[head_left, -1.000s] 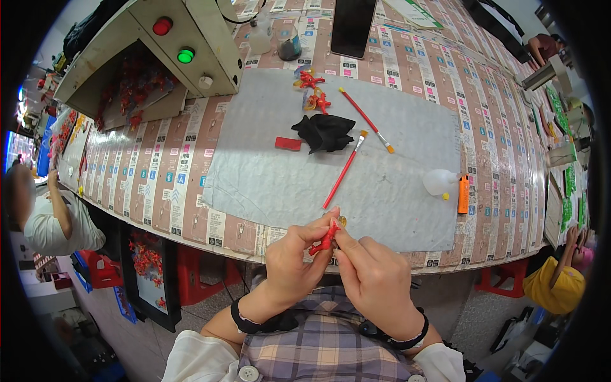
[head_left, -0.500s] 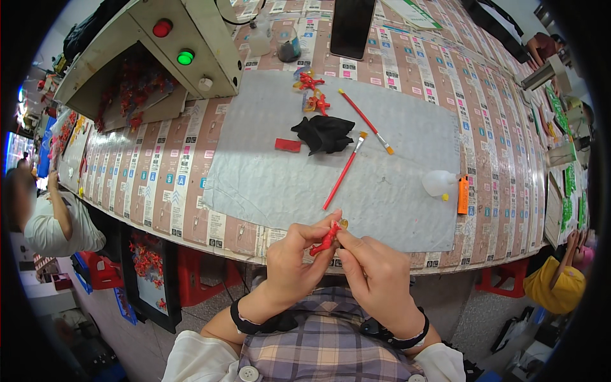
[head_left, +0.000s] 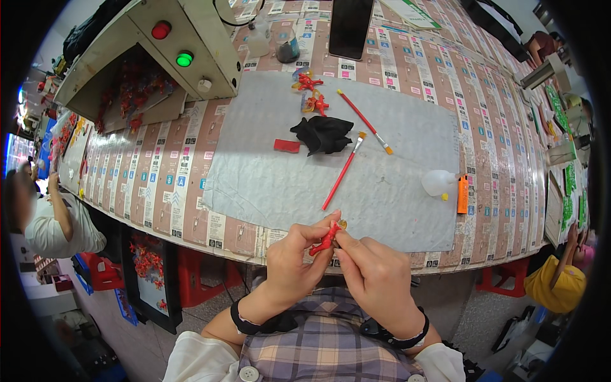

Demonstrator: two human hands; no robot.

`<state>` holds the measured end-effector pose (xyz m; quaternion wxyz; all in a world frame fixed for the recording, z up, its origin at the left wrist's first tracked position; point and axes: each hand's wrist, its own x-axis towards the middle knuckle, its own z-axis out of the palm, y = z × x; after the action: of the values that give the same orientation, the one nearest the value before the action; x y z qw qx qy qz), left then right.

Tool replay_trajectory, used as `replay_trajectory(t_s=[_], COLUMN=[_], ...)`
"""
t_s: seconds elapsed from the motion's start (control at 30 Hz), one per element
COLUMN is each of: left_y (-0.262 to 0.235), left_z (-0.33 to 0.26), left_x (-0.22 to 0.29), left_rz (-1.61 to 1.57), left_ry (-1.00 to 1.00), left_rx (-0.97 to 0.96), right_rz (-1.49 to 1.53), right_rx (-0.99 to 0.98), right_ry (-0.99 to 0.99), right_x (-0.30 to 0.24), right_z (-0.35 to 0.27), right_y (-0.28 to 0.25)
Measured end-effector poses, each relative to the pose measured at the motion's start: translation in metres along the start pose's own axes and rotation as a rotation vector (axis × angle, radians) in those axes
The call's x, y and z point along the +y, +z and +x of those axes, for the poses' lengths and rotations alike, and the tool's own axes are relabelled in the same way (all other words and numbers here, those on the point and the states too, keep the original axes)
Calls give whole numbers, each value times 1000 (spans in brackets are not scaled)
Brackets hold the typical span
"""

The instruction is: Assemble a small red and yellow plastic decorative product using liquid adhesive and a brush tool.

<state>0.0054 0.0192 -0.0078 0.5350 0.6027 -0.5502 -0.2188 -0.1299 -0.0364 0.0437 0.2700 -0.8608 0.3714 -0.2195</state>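
A small red figurine (head_left: 326, 240) with a yellowish clear bit at its top is pinched between my two hands, just over the table's near edge. My left hand (head_left: 296, 251) grips it from the left with thumb and fingers. From the other side my right hand (head_left: 374, 270) presses thumb and forefinger against it; the fingertips hide part of the piece. Beyond my hands, a red-handled brush (head_left: 342, 175) and a second brush (head_left: 364, 121) lie on the grey sheet (head_left: 267, 184). Near them are a crumpled black cloth (head_left: 323, 134), a red block (head_left: 287, 146) and two similar figurines (head_left: 316, 102).
A metal box (head_left: 219, 48) with red and green buttons stands at the far left, red pieces inside. A white squeeze bottle (head_left: 439, 183) and orange lighter (head_left: 463, 195) lie right. A phone (head_left: 351, 28) stands at the back. A black tray (head_left: 153, 280) of figurines sits below left.
Very little differs. My hands stay in the same place around the red figurine, with only a slight shift of the right fingers.
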Motion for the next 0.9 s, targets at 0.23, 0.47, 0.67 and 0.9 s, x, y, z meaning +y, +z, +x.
replay_trajectory(t_s=[0.23,0.47,0.67,0.9], left_y=[0,0,-1,0], left_z=[0,0,-1,1], left_x=[1,0,2,3], left_rz=[-13,-41,-60,-50], left_ry=[-8,-23,-59,-13], left_rx=[10,4,-15,8], right_rz=[83,136,-32,-127], right_rx=[16,47,68,100], right_ry=[15,5,-92,-159], right_x=[3,12,11,10], right_z=[-1,-2,-1,-1], right_y=[1,2,4,8])
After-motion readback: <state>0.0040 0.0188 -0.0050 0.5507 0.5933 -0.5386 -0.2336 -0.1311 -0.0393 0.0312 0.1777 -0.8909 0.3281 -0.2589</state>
